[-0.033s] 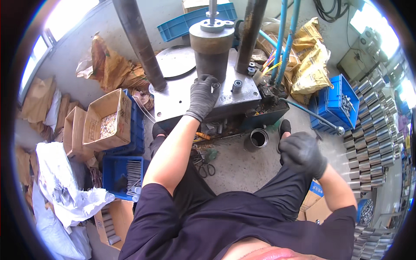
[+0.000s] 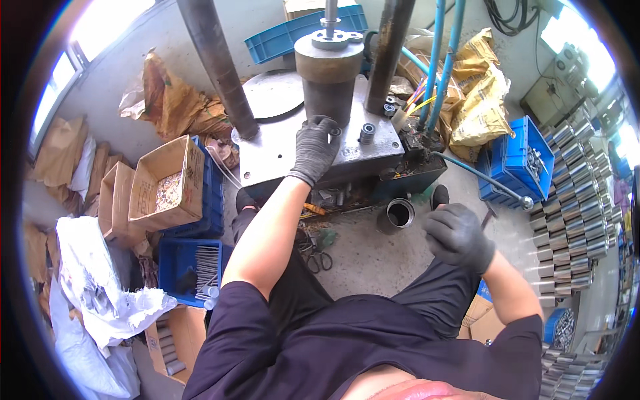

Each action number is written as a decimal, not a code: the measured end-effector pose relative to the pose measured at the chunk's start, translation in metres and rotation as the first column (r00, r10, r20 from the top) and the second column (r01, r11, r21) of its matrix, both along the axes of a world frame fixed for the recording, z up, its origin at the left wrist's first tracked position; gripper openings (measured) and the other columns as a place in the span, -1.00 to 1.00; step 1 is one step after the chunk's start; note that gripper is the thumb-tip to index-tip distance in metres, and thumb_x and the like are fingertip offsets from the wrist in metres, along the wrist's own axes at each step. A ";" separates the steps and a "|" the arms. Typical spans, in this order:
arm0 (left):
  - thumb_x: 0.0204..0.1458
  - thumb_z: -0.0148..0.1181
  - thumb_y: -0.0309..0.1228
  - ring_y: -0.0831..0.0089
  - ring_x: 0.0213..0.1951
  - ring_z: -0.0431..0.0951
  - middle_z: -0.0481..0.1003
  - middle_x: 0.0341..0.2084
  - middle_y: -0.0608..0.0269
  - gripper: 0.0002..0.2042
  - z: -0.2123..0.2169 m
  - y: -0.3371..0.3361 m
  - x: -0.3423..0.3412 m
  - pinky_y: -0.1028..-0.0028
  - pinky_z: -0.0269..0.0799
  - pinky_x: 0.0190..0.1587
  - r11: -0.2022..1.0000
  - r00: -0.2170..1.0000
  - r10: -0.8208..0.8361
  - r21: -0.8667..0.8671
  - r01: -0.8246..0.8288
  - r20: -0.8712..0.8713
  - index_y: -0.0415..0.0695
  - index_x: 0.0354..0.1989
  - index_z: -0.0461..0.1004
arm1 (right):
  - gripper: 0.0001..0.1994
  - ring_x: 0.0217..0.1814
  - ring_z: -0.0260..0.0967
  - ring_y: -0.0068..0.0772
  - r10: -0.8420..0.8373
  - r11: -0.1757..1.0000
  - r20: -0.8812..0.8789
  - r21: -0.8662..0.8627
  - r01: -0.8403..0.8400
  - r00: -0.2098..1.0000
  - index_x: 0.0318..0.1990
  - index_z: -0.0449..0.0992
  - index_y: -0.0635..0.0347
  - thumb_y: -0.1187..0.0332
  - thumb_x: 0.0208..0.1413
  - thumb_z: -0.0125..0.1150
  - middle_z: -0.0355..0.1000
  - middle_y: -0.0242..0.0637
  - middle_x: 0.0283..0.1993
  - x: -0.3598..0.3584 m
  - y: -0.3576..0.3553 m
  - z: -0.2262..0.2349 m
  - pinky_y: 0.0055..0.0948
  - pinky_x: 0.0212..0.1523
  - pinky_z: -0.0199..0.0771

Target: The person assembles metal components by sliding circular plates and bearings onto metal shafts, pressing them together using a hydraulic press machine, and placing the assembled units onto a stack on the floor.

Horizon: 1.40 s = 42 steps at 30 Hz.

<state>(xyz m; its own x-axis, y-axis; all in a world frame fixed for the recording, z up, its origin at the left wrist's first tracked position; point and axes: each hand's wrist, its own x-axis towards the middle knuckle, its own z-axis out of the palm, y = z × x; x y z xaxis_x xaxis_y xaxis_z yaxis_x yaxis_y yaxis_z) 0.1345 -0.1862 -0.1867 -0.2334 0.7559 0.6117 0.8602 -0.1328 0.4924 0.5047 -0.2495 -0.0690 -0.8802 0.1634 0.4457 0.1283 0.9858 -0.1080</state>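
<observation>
My left hand [image 2: 316, 148], in a dark glove, rests on the steel table of a press [image 2: 265, 147], just in front of a thick metal cylinder [image 2: 327, 93]. Its fingers are curled around a small round metal part [image 2: 335, 133]. A similar small ringed part [image 2: 367, 133] stands on the plate to the right of that hand. My right hand [image 2: 459, 238], gloved too, is closed in a fist over my right thigh. Whatever its fingers may hold is hidden.
Steel columns [image 2: 217, 67] and blue pipes [image 2: 440, 67] rise around the plate. An open metal cylinder [image 2: 397, 215] and scissors [image 2: 320, 261] are on the floor. Boxes [image 2: 167, 183] and a blue crate [image 2: 190, 270] stand left; stacked shiny cylinders [image 2: 563, 220] stand right.
My right fist has shifted slightly left and turned. My left hand keeps its place on the plate with the small metal part. The whole view has moved slightly.
</observation>
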 end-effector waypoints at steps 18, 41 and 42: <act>0.26 0.26 -0.39 0.13 -0.29 0.62 0.61 -0.31 0.06 -0.79 -0.002 -0.035 0.045 0.24 0.57 -0.14 0.966 0.862 -0.202 -0.051 0.254 0.464 -0.18 -0.02 0.47 | -0.63 -0.07 0.59 -0.05 -0.376 0.803 -0.332 -0.582 0.126 0.865 0.07 0.56 0.25 0.58 0.06 0.33 0.53 -0.07 -0.04 -0.081 0.029 -0.145 -0.26 -0.06 0.62; 0.24 0.21 -0.35 0.25 -0.14 0.62 0.60 -0.16 -0.01 -0.65 0.165 0.065 -0.031 0.26 0.52 -0.01 0.878 0.924 -0.201 0.479 0.022 0.325 -0.29 0.11 0.47 | -0.66 -0.10 0.51 -0.24 -0.498 0.738 -0.440 -0.667 0.099 0.747 -0.10 0.61 0.19 0.45 -0.07 0.57 0.46 -0.22 -0.11 -0.062 0.030 -0.124 -0.31 -0.10 0.56; 0.23 0.23 -0.30 0.16 -0.11 0.64 0.62 -0.15 -0.06 -0.62 0.183 0.083 -0.026 0.21 0.52 0.01 0.917 0.948 -0.032 0.388 -0.098 0.315 -0.29 0.12 0.47 | -0.65 -0.10 0.51 -0.23 -0.506 0.739 -0.418 -0.662 0.128 0.755 -0.10 0.61 0.18 0.43 -0.07 0.58 0.45 -0.22 -0.12 -0.057 0.033 -0.129 -0.30 -0.09 0.56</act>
